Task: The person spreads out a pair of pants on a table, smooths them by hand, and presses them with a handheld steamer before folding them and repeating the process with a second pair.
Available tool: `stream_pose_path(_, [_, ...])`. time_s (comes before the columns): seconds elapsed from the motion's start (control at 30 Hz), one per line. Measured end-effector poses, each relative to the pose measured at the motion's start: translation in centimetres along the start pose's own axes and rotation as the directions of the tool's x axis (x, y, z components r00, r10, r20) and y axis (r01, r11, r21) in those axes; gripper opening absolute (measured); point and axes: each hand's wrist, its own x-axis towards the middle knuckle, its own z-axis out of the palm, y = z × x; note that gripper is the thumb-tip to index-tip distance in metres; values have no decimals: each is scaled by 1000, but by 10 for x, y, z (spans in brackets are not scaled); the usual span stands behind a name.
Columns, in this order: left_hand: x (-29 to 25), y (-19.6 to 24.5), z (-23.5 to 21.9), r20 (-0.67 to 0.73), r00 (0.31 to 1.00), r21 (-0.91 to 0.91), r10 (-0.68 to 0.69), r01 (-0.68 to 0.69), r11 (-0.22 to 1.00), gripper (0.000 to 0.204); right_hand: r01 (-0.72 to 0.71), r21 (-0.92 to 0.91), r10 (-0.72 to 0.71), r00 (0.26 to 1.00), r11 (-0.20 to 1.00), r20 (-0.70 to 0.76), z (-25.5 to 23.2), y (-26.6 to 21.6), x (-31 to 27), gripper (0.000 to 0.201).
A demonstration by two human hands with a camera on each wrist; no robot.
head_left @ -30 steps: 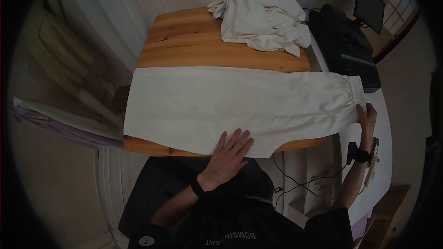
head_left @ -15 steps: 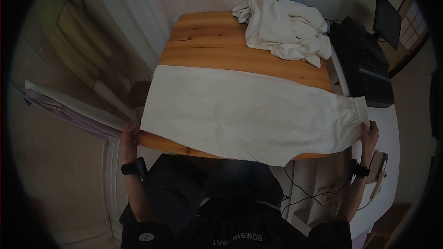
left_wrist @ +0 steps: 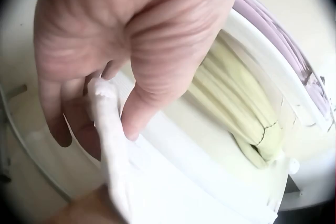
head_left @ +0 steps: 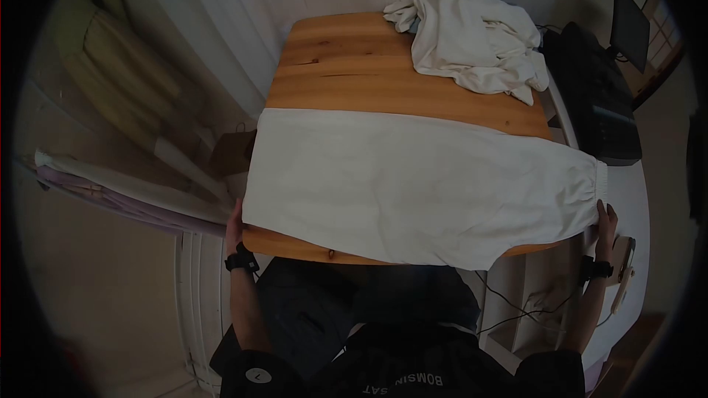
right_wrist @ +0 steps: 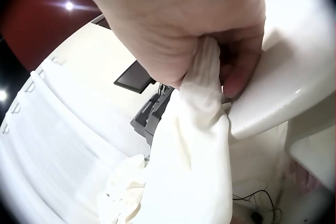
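White trousers (head_left: 398, 184) with a gathered elastic waistband (head_left: 602, 180) lie flat and folded lengthwise across a wooden table (head_left: 324, 66). At the near corner of the leg hem, on the left, my left hand (head_left: 234, 225) has its thumb and fingers on either side of the cloth. The left wrist view shows the hem edge (left_wrist: 109, 129) between that thumb and the curled fingers. My right hand (head_left: 607, 225) grips the near end of the waistband; from the right wrist, its gathered cloth (right_wrist: 202, 85) bunches inside the fingers.
A heap of white clothing (head_left: 472, 40) lies on the table's far right. Beyond the right edge are a black device (head_left: 594, 96), a monitor (head_left: 630, 26) and a white surface (head_left: 634, 309). Yellowish garments (head_left: 118, 66) and a lilac cloth (head_left: 110, 195) hang at left.
My left hand has left the near middle of the trousers and moved left to the hem corner. The right hand has stayed at the waistband. The head view has shifted.
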Motion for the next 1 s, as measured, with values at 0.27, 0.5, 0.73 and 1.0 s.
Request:
stream_pose_path(0.27, [16,39,17,4,990,145,-139,137,980,57,21,111,-27,998,994,52,7,-21,-19,77])
stream_pose_path(0.5, [23,123,-11,90,995,204,-46,27,979,58,83,117,-93,993,990,78,37,-113,-61,51])
stream_pose_path(0.73, [7,157,-64,-186,971,144,150,-125,982,44,194,401,-269,953,895,140,103,-125,-56,41])
stream_pose_path(1.0, [26,133,-94,-290,954,136,81,-43,990,40,190,247,-220,971,950,97,118,-86,-46,40])
